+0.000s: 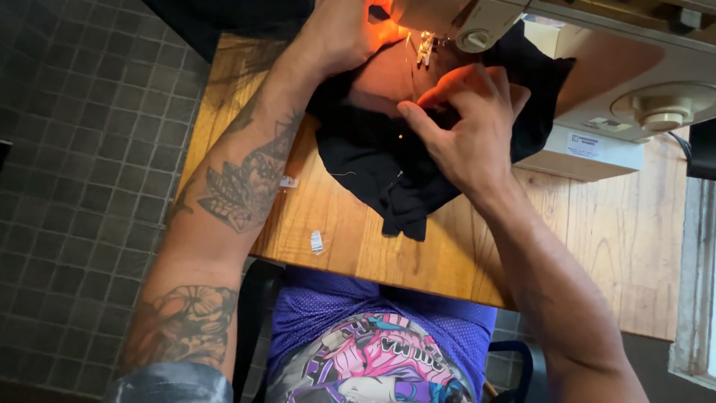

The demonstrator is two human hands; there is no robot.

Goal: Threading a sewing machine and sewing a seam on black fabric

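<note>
Wooden table [597, 231], plank top, runs across the upper and middle view above a dark tiled floor [82, 149] on the left side. Cream sewing machine [597, 89] stands on the table at upper right, its head reaching left over the work and its lamp throwing an orange glow there. Black fabric [373, 157] lies bunched on the table under the machine head, spreading from the needle area down toward the near table edge, one fold hanging closest to the person. Left hand [343, 30], on a tattooed forearm, lies on the fabric just left of the presser foot, fingers pressed down on the cloth; whether they pinch it cannot be told. Right hand [466, 127] sits on the fabric just below and right of the foot, fingers bent and bunched, thumb and forefinger pinching a fold of the cloth. Metal presser foot [425, 48] sits between the two hands, over the lit patch of fabric. Two small white labels [317, 240] lie on the bare wood near the left forearm, apart from the fabric.
</note>
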